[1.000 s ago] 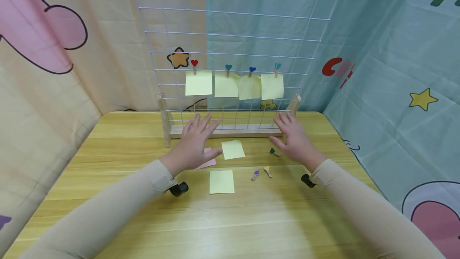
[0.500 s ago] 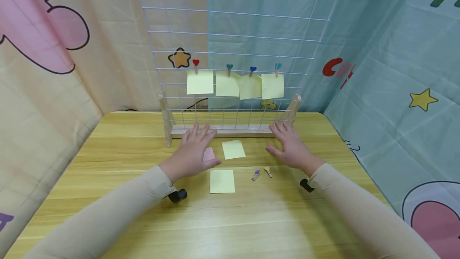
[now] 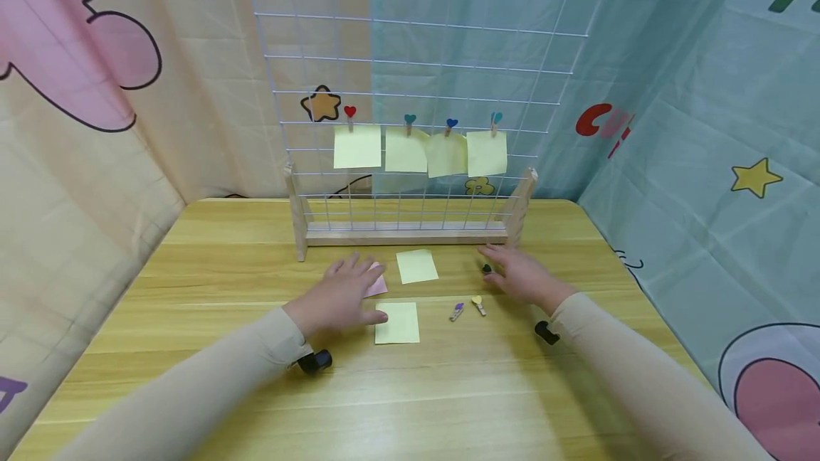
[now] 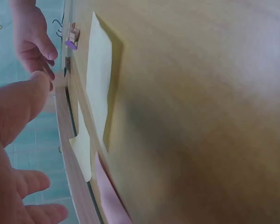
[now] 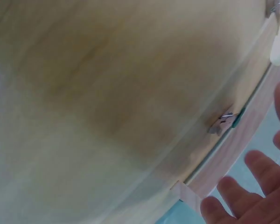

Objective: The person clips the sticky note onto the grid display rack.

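My left hand (image 3: 338, 296) hovers over the table with its fingers spread, above a pink sticky note (image 3: 376, 284) and next to a pale yellow sticky note (image 3: 401, 324). Its thumb overlaps the yellow note's edge in the head view. My right hand (image 3: 524, 277) reaches over a small wooden clothespin with a green top (image 3: 487, 269). In the right wrist view this clothespin (image 5: 224, 123) lies on the table, apart from the loosely spread fingers. A second yellow note (image 3: 417, 266) lies between the hands. Neither hand holds anything.
A white wire grid (image 3: 423, 59) in a wooden base (image 3: 410, 237) stands at the back, with several yellow notes (image 3: 356, 146) clipped on by heart-topped clothespins. Two more clothespins, one purple-topped (image 3: 457, 312) and one yellow-topped (image 3: 478, 306), lie at centre right. Printed curtains surround the table.
Both hands have come down and back from the grid's base towards the table. My right hand is now at the green-topped clothespin; the left has dropped beside the nearer yellow note.
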Action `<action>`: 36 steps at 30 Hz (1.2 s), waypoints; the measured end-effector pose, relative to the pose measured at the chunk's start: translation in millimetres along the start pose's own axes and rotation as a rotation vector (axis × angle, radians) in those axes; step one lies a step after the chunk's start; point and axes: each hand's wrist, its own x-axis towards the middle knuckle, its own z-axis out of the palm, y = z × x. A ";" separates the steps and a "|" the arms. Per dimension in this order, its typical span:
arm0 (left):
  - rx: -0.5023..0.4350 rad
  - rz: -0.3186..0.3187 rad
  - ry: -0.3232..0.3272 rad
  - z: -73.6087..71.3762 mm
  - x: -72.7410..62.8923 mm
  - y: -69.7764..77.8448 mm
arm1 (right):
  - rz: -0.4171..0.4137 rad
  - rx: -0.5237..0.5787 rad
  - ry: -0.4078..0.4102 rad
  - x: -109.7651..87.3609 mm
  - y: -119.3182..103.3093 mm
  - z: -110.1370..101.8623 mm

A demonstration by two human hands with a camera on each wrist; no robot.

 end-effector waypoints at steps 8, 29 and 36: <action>-0.020 0.019 -0.050 8.0 -3.9 0.3 | 0.038 0.044 -0.049 8.4 6.0 4.4; 0.018 -0.010 -0.072 15.7 -1.6 3.9 | 0.022 -0.035 -0.072 22.6 4.3 6.9; 0.028 -0.016 -0.084 12.7 -2.0 10.4 | 0.050 -0.057 -0.099 27.5 0.6 4.6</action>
